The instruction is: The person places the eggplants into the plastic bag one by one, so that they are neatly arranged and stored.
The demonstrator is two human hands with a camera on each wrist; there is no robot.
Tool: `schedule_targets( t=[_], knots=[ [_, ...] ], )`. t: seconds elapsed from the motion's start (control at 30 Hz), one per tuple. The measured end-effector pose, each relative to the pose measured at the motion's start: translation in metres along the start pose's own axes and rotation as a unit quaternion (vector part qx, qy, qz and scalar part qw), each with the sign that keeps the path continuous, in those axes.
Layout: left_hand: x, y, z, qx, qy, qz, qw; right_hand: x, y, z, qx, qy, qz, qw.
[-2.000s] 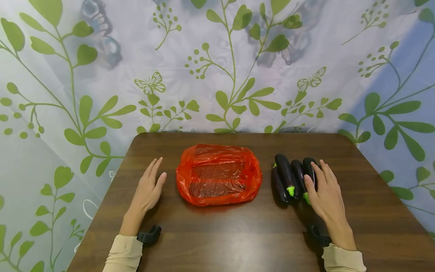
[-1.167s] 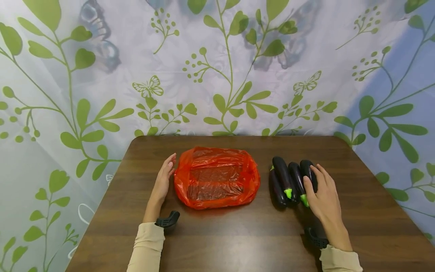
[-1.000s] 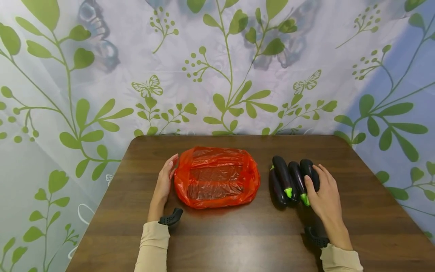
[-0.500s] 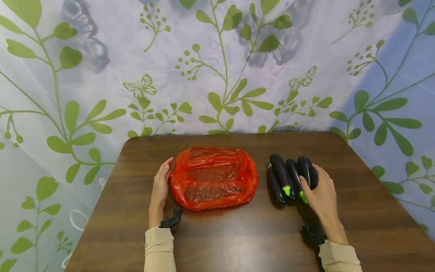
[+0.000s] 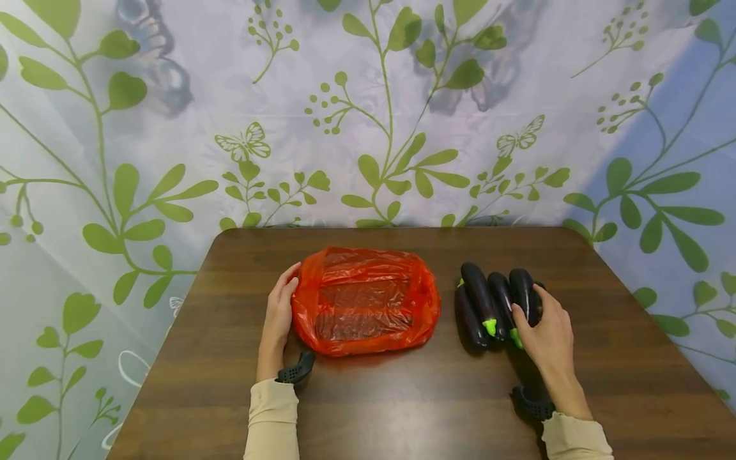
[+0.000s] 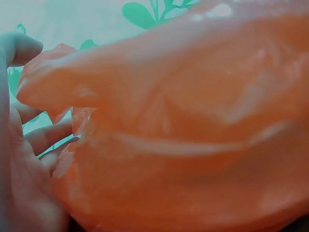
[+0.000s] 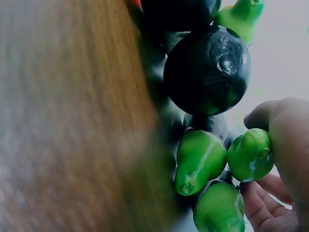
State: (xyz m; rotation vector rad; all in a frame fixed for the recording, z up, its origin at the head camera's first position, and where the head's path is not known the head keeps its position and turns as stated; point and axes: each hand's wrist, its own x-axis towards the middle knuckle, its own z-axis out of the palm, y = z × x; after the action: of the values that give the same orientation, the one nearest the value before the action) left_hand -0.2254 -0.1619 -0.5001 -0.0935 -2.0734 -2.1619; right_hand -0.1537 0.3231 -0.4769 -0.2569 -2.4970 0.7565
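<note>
A red plastic bag [image 5: 365, 303] lies with its mouth spread open on the table. My left hand [image 5: 278, 313] is at the bag's left side, fingers loosely extended; in the left wrist view the fingers [image 6: 50, 137] reach behind the bag's edge, the thumb apart from them. Several dark purple eggplants [image 5: 478, 294] with green caps lie in a pile to the right. My right hand [image 5: 549, 332] grips the eggplant [image 5: 522, 287] at the pile's right side. In the right wrist view, thumb and fingers stand on either side of its green cap [image 7: 251, 154].
The brown wooden table [image 5: 397, 402] reaches back to a curtain [image 5: 322, 147] printed with leaves and butterflies. Bare tabletop lies between bag and eggplants and in front of both. A black strap mount [image 5: 299, 367] sits on the left wrist, and a similar mount [image 5: 531, 404] on the right.
My left hand has moved right, from clear of the bag to its left side. My right hand has lowered its fingers and thumb around the right-hand eggplant. The bag has hardly moved.
</note>
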Motion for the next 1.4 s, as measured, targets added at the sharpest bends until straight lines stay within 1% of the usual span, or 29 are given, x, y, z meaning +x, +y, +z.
schedule_targets(
  t=[0.17, 0.3, 0.47, 0.67, 1.0, 1.1, 1.3, 1.4],
  knots=[
    [0.0000, -0.0009, 0.0013, -0.003, -0.006, 0.001, 1.0000, -0.0013, -0.0004, -0.0017, -0.009, -0.014, 0.017, 0.9997],
    [0.0002, -0.0016, 0.0016, -0.002, -0.009, 0.000, 1.0000, -0.0015, -0.0006, -0.0022, -0.014, -0.016, 0.022, 0.9995],
    [0.0008, -0.0003, 0.0029, 0.001, -0.011, -0.010, 0.9999, -0.0002, 0.0008, -0.0019, -0.020, -0.005, 0.019, 0.9996],
    [0.0015, 0.0007, 0.0036, 0.005, -0.010, -0.006, 0.9999, 0.0006, 0.0025, -0.0020, -0.020, 0.011, 0.017, 0.9996],
    [-0.0001, -0.0018, 0.0018, 0.006, -0.006, -0.004, 1.0000, -0.0010, 0.0013, -0.0010, -0.013, 0.022, 0.005, 0.9997],
    [-0.0003, -0.0018, 0.0024, 0.004, -0.004, -0.006, 1.0000, -0.0005, 0.0011, -0.0010, -0.010, 0.026, 0.006, 0.9996],
    [0.0016, -0.0009, 0.0038, 0.003, -0.006, -0.001, 1.0000, 0.0002, -0.0007, -0.0016, 0.000, 0.035, 0.022, 0.9992],
    [0.0016, -0.0008, 0.0031, -0.003, -0.006, -0.002, 1.0000, 0.0004, -0.0019, -0.0015, 0.003, 0.039, 0.019, 0.9990]
  ],
)
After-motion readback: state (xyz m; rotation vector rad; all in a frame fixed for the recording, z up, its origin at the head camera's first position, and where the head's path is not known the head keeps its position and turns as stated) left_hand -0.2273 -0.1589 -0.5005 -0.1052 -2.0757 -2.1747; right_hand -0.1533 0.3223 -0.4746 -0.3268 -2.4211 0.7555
